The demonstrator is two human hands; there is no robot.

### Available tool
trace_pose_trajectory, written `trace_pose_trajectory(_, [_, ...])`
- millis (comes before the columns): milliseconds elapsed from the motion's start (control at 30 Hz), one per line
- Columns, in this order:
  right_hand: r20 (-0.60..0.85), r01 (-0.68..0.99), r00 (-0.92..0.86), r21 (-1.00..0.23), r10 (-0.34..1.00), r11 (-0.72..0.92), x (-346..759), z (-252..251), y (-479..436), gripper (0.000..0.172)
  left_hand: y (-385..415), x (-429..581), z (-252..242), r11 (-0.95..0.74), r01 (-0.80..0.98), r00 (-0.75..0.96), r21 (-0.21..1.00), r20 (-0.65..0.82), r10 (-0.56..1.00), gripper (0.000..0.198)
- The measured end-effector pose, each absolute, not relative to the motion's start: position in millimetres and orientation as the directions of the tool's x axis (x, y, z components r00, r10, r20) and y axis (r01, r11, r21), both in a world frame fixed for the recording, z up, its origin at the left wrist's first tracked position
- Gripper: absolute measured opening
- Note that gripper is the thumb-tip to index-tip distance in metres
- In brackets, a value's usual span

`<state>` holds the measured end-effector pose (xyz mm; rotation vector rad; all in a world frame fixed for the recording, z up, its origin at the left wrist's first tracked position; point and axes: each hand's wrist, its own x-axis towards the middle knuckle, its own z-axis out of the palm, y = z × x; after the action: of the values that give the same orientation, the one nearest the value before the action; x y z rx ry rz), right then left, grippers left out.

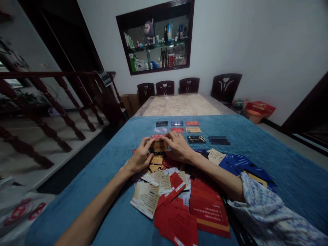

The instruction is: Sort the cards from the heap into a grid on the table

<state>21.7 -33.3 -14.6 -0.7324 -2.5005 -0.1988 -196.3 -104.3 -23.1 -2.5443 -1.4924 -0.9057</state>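
My left hand [140,156] and my right hand [178,146] meet over the near-middle of the cloth. Between them is a gold-and-black card [159,146] with "VIP" lettering, its left edge at my left fingers and its right edge at my right fingers. Both hands are closed on it. A red card [156,136] shows partly behind my fingers. Beyond lie cards in rows, among them a black card [162,123], a blue card [176,123] and a yellow card [193,130]. Below my hands spreads a loose heap with cream cards [145,199] and red cards [176,220].
Blue cards [239,165] fan out beside my right forearm. A black card [196,139] lies right of my right hand. The blue cloth [107,164] covers the near table; bare tabletop [181,104] and chairs [165,88] stand beyond. A wooden railing [65,94] runs at left.
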Motion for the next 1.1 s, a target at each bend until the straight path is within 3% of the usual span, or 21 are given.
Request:
trace_pose_trajectory(300, [0.560,0.485,-0.729,0.017,0.393,0.875,23.8,-16.3,-28.7,0.039,-101.3,-201.0,-23.9,-0.504,0.831,0.338,0.237,0.503,0.795,0.059])
trace_pose_trajectory(667, [0.373,0.500,-0.804,0.003,0.463,0.866,32.0,-9.1,-24.8,0.051,-101.2,-202.1,-21.3,-0.429,0.871,0.320,0.241,0.383,0.866,0.046])
trace_pose_trajectory(1100, [0.229,0.519,-0.828,-0.036,0.512,0.854,45.4,0.0,-7.1,0.050,-88.8,-188.5,-7.7,-0.376,0.905,0.317,0.198,0.272,0.908,0.041])
